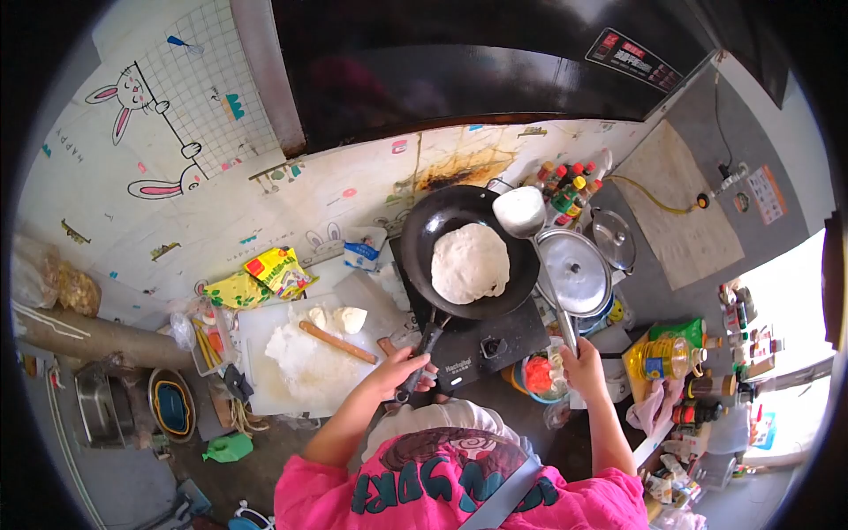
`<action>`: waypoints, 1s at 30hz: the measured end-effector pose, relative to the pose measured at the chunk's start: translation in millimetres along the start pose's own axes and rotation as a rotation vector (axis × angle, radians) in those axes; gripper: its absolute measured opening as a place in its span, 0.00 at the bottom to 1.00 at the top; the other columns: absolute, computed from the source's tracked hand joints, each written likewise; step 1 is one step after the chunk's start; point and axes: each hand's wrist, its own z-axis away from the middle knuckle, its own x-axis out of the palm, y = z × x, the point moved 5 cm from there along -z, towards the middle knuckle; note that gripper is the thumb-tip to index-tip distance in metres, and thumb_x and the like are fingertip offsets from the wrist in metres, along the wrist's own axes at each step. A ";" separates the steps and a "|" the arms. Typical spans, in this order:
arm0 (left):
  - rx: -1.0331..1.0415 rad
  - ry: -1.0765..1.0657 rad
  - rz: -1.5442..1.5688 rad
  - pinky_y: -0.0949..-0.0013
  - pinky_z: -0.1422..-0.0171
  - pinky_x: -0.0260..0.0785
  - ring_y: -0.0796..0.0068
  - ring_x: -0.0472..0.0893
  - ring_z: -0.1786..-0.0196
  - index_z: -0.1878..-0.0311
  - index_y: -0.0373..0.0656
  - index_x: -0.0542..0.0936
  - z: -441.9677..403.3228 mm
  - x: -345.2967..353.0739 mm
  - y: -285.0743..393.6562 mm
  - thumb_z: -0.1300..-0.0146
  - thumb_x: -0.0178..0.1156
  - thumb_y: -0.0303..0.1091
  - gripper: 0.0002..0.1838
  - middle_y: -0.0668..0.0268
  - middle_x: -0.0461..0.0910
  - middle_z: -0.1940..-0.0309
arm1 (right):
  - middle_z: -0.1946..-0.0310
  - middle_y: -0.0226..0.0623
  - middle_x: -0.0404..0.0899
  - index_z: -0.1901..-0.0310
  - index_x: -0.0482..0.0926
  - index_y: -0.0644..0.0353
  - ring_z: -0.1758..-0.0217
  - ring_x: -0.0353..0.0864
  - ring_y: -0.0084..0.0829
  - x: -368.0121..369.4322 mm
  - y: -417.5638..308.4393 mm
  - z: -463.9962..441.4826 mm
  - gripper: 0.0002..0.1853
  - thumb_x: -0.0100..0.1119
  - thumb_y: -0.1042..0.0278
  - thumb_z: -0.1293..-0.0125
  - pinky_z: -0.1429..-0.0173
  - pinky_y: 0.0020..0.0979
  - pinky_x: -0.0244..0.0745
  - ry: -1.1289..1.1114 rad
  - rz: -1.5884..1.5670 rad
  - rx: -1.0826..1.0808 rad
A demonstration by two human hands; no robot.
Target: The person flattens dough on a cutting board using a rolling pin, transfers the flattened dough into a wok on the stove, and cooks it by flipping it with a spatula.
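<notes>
A black wok (424, 238) sits on the stove (508, 340), with a round, pale flatbread (471, 263) lying in it. My left hand (402, 374) is closed around the wok's handle (419, 362). In my right hand (584, 371) is the long handle of a metal ladle (519, 212), its bowl raised over the wok's right rim, apart from the flatbread. Left of the wok, a white board (265, 384) carries spread flour (296, 358), a wooden rolling pin (337, 342) and lumps of dough (349, 319). A cleaver (367, 300) lies by the board's right edge.
A lidded pot (574, 274) stands right of the wok, with sauce bottles (570, 190) behind. Below the ladle's handle is a bowl of red and white food (541, 375). An oil jug (662, 358) stands further right. Yellow packets (278, 271) lie behind the board.
</notes>
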 end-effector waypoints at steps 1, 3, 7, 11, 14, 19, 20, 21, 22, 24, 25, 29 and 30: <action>-0.084 -0.077 0.022 0.69 0.66 0.72 0.74 0.78 0.70 0.56 0.44 0.74 -9.3 -0.5 -1.5 0.32 0.57 0.38 0.09 0.66 0.77 0.68 | 0.78 0.41 0.78 0.63 0.71 0.67 0.74 0.78 0.36 0.0 1.2 -0.2 0.15 0.63 0.63 0.39 0.68 0.36 0.72 0.053 0.049 -0.103; -0.256 -0.222 0.062 0.71 0.71 0.70 0.78 0.75 0.74 0.58 0.47 0.73 -30.1 -8.9 -9.5 0.33 0.58 0.37 0.07 0.70 0.74 0.72 | 0.77 0.45 0.78 0.61 0.68 0.67 0.75 0.79 0.37 0.7 -1.8 5.6 0.17 0.65 0.65 0.41 0.69 0.36 0.72 0.095 0.109 -0.185; -0.329 -0.165 -0.028 0.74 0.79 0.63 0.83 0.70 0.81 0.61 0.49 0.71 -36.0 -1.9 -8.6 0.37 0.63 0.36 0.09 0.76 0.70 0.80 | 0.76 0.52 0.78 0.61 0.66 0.66 0.72 0.80 0.49 -8.7 -16.8 24.3 0.19 0.66 0.64 0.42 0.67 0.43 0.72 0.115 0.174 -0.161; -0.219 -0.131 -0.062 0.74 0.80 0.64 0.83 0.70 0.82 0.65 0.49 0.70 -32.6 2.5 -8.0 0.38 0.64 0.37 0.11 0.74 0.70 0.81 | 0.74 0.57 0.78 0.60 0.65 0.65 0.67 0.79 0.58 -25.7 -17.6 32.7 0.20 0.66 0.62 0.43 0.66 0.47 0.72 0.154 0.308 -0.191; -0.138 -0.106 -0.103 0.73 0.78 0.66 0.81 0.72 0.81 0.69 0.48 0.70 -33.8 -1.3 -8.7 0.37 0.63 0.40 0.12 0.72 0.72 0.80 | 0.73 0.56 0.79 0.58 0.65 0.65 0.66 0.79 0.58 -34.2 -19.1 32.9 0.21 0.65 0.62 0.42 0.63 0.48 0.73 0.156 0.396 -0.223; 0.051 -0.084 -0.098 0.73 0.79 0.67 0.78 0.74 0.80 0.63 0.44 0.72 -25.7 1.7 -3.4 0.34 0.59 0.41 0.12 0.67 0.75 0.76 | 0.71 0.54 0.78 0.58 0.67 0.64 0.64 0.78 0.57 -55.6 -54.8 22.1 0.20 0.65 0.62 0.43 0.61 0.49 0.71 0.052 0.636 -0.211; 0.065 -0.079 -0.096 0.73 0.77 0.69 0.77 0.76 0.78 0.60 0.43 0.72 -25.4 -1.6 -4.8 0.33 0.57 0.42 0.12 0.66 0.76 0.74 | 0.71 0.54 0.79 0.58 0.69 0.65 0.64 0.79 0.57 -60.3 -66.1 16.1 0.19 0.63 0.59 0.41 0.60 0.50 0.72 -0.008 0.712 -0.213; 0.078 -0.076 -0.092 0.72 0.75 0.70 0.76 0.77 0.76 0.58 0.42 0.72 -25.9 -5.7 -8.4 0.32 0.56 0.43 0.13 0.65 0.77 0.72 | 0.72 0.54 0.79 0.58 0.70 0.67 0.65 0.79 0.57 -63.9 -79.6 10.2 0.20 0.61 0.57 0.39 0.59 0.50 0.73 -0.068 0.791 -0.212; 0.089 -0.073 -0.083 0.72 0.73 0.71 0.75 0.78 0.74 0.55 0.41 0.72 -25.8 -9.2 -13.4 0.31 0.54 0.44 0.14 0.64 0.78 0.70 | 0.71 0.55 0.79 0.60 0.71 0.68 0.64 0.79 0.56 -66.9 -98.9 5.6 0.19 0.60 0.56 0.39 0.59 0.49 0.73 -0.138 0.805 -0.214; 0.152 -0.080 -0.042 0.72 0.70 0.72 0.75 0.78 0.71 0.56 0.41 0.73 -21.3 -13.2 -19.9 0.30 0.52 0.45 0.15 0.65 0.78 0.69 | 0.69 0.57 0.80 0.65 0.74 0.69 0.62 0.80 0.55 -68.9 -122.5 -8.0 0.18 0.58 0.57 0.38 0.57 0.48 0.73 -0.228 0.830 -0.293; 0.186 -0.081 -0.018 0.73 0.69 0.72 0.75 0.78 0.70 0.56 0.41 0.73 -18.8 -16.2 -22.4 0.30 0.52 0.45 0.15 0.65 0.78 0.68 | 0.68 0.56 0.80 0.64 0.75 0.69 0.61 0.80 0.54 -67.1 -143.0 -9.3 0.18 0.58 0.58 0.38 0.57 0.47 0.73 -0.244 0.864 -0.206; 0.261 -0.039 0.128 0.72 0.60 0.71 0.77 0.78 0.62 0.55 0.43 0.74 -1.6 -26.5 -31.3 0.29 0.50 0.46 0.15 0.67 0.78 0.65 | 0.70 0.53 0.81 0.66 0.78 0.69 0.62 0.81 0.51 -56.7 -174.7 -35.9 0.20 0.54 0.54 0.36 0.56 0.45 0.74 -0.410 1.073 -0.159; 0.256 -0.032 0.140 0.73 0.60 0.71 0.79 0.78 0.63 0.52 0.45 0.75 6.5 -29.4 -32.4 0.30 0.51 0.49 0.17 0.69 0.78 0.65 | 0.70 0.53 0.81 0.66 0.79 0.69 0.62 0.81 0.51 -53.2 -181.0 -39.8 0.21 0.53 0.53 0.36 0.56 0.45 0.74 -0.454 1.116 -0.117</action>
